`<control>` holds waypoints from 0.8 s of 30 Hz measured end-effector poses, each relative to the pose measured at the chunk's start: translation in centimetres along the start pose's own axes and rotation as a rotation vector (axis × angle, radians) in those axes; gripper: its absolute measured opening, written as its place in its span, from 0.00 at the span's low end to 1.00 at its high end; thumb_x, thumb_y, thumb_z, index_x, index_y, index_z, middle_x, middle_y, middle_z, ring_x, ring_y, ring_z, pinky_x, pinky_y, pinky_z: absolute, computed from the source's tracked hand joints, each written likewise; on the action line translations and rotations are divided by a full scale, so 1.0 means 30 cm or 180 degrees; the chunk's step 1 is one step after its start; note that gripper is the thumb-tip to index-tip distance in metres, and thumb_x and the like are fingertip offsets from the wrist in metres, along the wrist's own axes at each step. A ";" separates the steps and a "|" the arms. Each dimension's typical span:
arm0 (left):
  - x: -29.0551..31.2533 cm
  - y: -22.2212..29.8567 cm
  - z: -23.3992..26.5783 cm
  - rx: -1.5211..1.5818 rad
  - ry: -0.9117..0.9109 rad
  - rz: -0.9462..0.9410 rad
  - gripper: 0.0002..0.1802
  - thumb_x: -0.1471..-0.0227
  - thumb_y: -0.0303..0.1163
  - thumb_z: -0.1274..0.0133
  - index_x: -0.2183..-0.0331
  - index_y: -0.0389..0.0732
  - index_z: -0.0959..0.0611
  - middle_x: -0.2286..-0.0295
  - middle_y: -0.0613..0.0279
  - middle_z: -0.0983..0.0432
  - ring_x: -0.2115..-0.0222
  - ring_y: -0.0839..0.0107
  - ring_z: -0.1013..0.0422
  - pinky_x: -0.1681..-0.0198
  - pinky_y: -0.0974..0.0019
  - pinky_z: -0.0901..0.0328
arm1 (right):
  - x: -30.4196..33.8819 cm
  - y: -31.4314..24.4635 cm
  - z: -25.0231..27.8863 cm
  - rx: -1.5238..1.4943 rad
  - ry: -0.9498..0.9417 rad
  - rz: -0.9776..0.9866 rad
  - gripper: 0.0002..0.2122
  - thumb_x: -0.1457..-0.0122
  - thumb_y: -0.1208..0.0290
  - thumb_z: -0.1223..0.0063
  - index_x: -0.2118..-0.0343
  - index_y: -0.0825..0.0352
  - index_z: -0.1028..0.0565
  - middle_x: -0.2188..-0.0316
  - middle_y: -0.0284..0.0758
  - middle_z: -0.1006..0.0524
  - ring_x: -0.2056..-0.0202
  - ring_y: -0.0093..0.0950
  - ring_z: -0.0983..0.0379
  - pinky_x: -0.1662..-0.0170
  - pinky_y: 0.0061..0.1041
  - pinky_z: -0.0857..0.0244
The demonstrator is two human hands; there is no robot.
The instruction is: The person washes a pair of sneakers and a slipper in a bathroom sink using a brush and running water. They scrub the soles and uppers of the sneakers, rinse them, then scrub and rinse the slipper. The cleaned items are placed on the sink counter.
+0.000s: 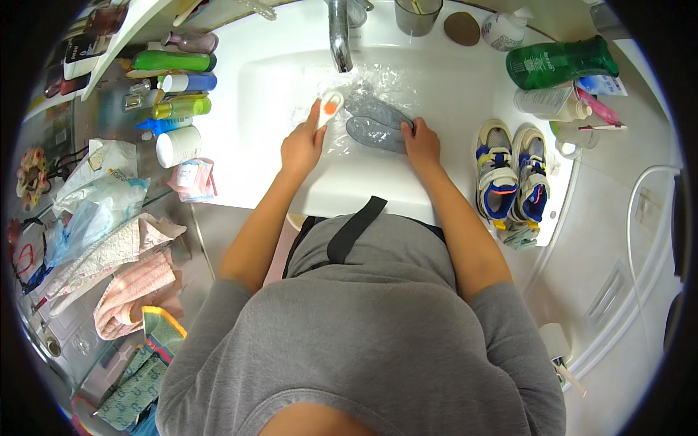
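Note:
Over the white sink basin (263, 102), my left hand (301, 149) is closed around a small white brush (331, 105) with an orange spot on its back; its bristles are hidden. My right hand (423, 149) grips the near right end of a pair of grey insoles (378, 120), which lie wet in the basin, one partly over the other. The brush is just left of the insoles and apart from them. Water splashes around them beneath the chrome faucet (339, 36).
A pair of white, blue and yellow sneakers (513, 171) stands on the right sink edge. Behind them lie a green bottle (560, 62) and other bottles. Several bottles, a white jar (179, 146) and a pink packet (195, 179) line the left. A cup (418, 18) stands beyond the basin.

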State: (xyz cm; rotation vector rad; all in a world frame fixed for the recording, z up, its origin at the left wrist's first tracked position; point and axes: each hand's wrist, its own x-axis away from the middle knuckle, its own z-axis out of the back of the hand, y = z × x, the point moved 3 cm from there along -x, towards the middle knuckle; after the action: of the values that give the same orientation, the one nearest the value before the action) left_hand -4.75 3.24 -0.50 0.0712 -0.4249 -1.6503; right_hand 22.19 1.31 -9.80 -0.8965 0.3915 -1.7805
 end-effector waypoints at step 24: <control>0.318 -0.428 0.249 0.3390 0.1109 0.1772 0.31 0.42 0.39 0.41 0.40 0.41 0.28 0.71 0.72 0.30 0.81 0.85 0.40 0.79 0.77 0.42 | 0.188 -0.447 0.336 -0.1361 0.0323 0.1267 0.07 0.38 0.73 0.43 0.61 0.69 0.26 0.74 0.33 0.23 0.74 0.20 0.30 0.68 0.21 0.35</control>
State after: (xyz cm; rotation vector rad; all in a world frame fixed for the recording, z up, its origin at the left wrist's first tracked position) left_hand -20.36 -3.45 4.29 0.9294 -0.9136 -0.7041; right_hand 19.75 2.97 7.66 -0.9426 0.9734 -1.3967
